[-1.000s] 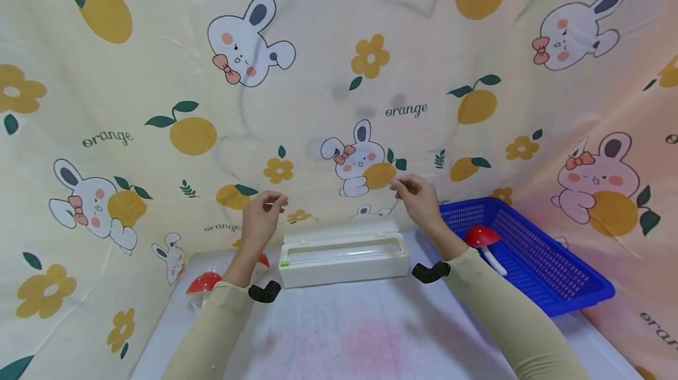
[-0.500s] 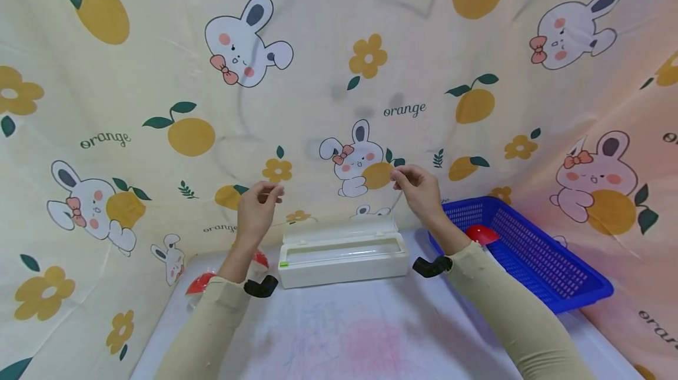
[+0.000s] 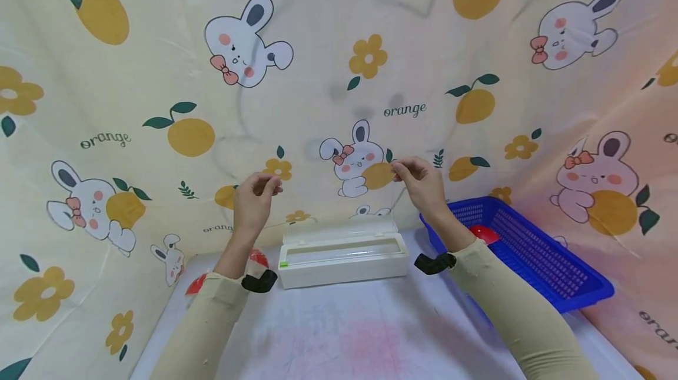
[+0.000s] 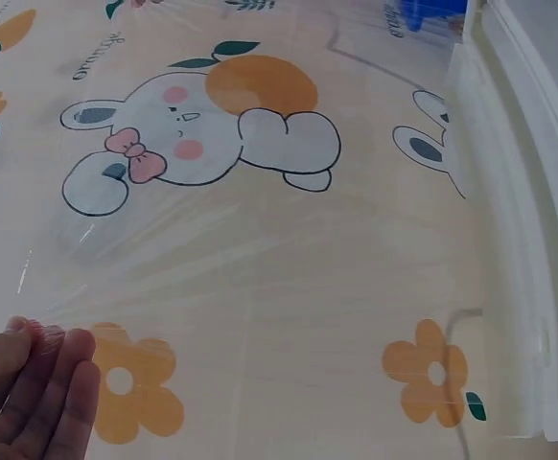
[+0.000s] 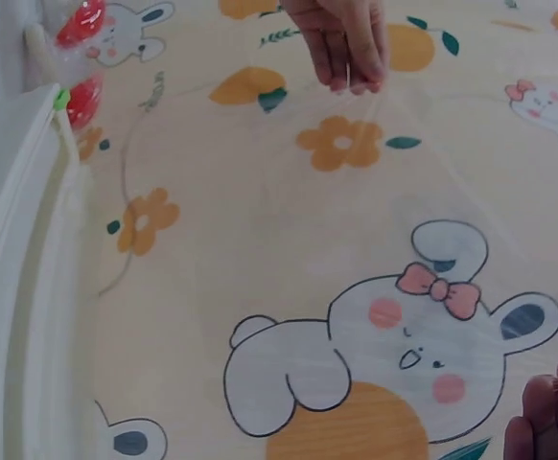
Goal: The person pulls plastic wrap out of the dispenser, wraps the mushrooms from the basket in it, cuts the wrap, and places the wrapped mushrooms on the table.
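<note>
Head view: a clear film sheet (image 3: 333,203) is pinched at its upper corners by the left hand (image 3: 253,200) and right hand (image 3: 421,183), both raised mid-frame; the sheet's long axis runs left to right above the white dispenser box (image 3: 343,253).
Left wrist view: film is pressed between nearly closed fingers (image 4: 39,383) at lower left.
Right wrist view: fingertips (image 5: 547,422) at lower right are closed on the film's edge.

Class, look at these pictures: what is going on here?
A person pinches a sheet of clear film at its top corners, left hand and right hand, holding it up above an open white dispenser box on the table. A blue basket with a red mushroom toy sits at the right.
</note>
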The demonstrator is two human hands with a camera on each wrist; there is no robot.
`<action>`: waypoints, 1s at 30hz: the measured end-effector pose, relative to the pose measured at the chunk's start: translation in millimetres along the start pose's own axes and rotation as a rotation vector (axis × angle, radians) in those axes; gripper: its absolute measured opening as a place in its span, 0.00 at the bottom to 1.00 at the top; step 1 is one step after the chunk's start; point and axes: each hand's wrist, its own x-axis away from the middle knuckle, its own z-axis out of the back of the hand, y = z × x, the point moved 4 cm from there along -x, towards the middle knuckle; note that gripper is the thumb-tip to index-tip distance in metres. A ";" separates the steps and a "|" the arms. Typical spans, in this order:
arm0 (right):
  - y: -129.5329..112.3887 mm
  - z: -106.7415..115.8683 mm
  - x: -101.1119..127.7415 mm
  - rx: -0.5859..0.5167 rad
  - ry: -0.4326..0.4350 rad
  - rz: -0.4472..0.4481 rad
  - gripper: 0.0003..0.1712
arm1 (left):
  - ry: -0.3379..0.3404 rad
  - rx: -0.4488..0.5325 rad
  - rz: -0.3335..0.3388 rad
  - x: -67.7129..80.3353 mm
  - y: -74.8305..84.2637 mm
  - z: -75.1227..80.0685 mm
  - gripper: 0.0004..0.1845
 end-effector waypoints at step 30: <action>-26.9 12.6 38.4 0.027 -0.045 0.063 0.13 | -0.058 0.095 -0.010 44.5 11.7 18.2 0.11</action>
